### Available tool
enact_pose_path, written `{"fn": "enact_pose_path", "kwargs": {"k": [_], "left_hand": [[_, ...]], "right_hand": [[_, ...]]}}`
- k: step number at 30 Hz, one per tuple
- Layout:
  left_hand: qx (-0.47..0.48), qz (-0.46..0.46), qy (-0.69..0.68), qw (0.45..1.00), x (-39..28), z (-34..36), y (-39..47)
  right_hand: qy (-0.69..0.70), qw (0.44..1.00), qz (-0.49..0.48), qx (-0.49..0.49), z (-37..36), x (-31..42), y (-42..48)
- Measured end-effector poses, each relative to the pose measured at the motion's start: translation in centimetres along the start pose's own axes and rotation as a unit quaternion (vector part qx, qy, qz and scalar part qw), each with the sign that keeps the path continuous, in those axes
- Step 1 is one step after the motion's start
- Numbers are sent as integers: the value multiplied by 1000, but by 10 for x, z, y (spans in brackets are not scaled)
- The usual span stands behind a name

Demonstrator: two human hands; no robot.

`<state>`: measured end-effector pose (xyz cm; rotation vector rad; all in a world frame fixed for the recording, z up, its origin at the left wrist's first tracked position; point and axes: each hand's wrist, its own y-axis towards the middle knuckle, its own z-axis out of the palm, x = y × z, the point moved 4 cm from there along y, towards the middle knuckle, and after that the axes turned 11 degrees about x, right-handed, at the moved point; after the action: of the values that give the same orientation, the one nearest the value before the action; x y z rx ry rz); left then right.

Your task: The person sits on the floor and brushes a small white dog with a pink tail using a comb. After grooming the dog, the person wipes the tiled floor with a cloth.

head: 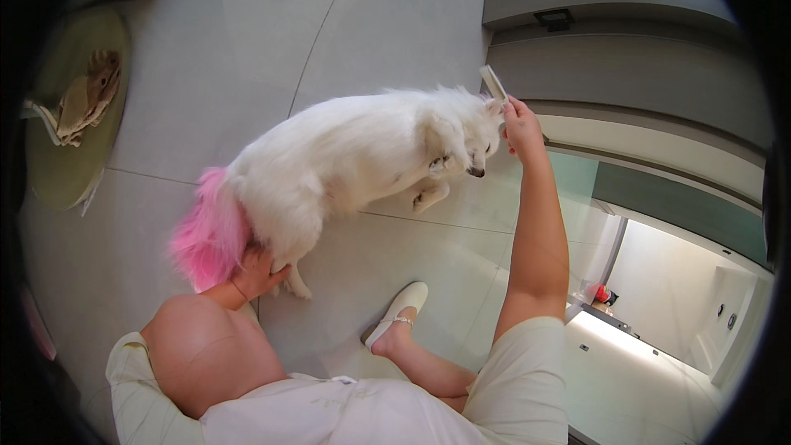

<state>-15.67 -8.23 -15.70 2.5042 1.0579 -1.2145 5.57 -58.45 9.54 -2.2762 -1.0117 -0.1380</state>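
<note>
A white long-haired dog [346, 142] lies on its side on grey floor tiles, its forepaws bent towards its chest. Its bushy tail [210, 235] is bright pink. My left hand [254, 275] is against its hind leg beside the tail; the thumb shows, but the fingers are partly hidden by fur. At the dog's head, my right hand [523, 128] grips a pale grooming brush [494, 84], which points up and away beside the ear. Its working side cannot be made out.
A green oval mat or board [74, 167] at left carries brown and beige cloth [93, 96]. Grey drawer fronts [612, 68] stand at right, close to my right arm. My foot in a cream shoe [398, 315] is near the dog's belly. A lit glass-sided area [667, 284] lies farther right.
</note>
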Motion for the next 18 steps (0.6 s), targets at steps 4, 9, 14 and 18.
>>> {"fn": "enact_pose_path", "kwargs": {"k": [4, 9, 14, 18], "left_hand": [[24, 36, -30, 999, -22, -10, 24], [22, -8, -15, 1000, -3, -10, -1], [3, 14, -5, 1000, -7, -15, -1], [-8, 32, -17, 999, -18, -8, 13]], "right_hand": [[-263, 940, 164, 144, 10, -56, 36], [51, 946, 95, 306, 60, 46, -13], [36, 992, -23, 123, 19, 62, -2], [-178, 974, 106, 87, 1, -29, 41]]}}
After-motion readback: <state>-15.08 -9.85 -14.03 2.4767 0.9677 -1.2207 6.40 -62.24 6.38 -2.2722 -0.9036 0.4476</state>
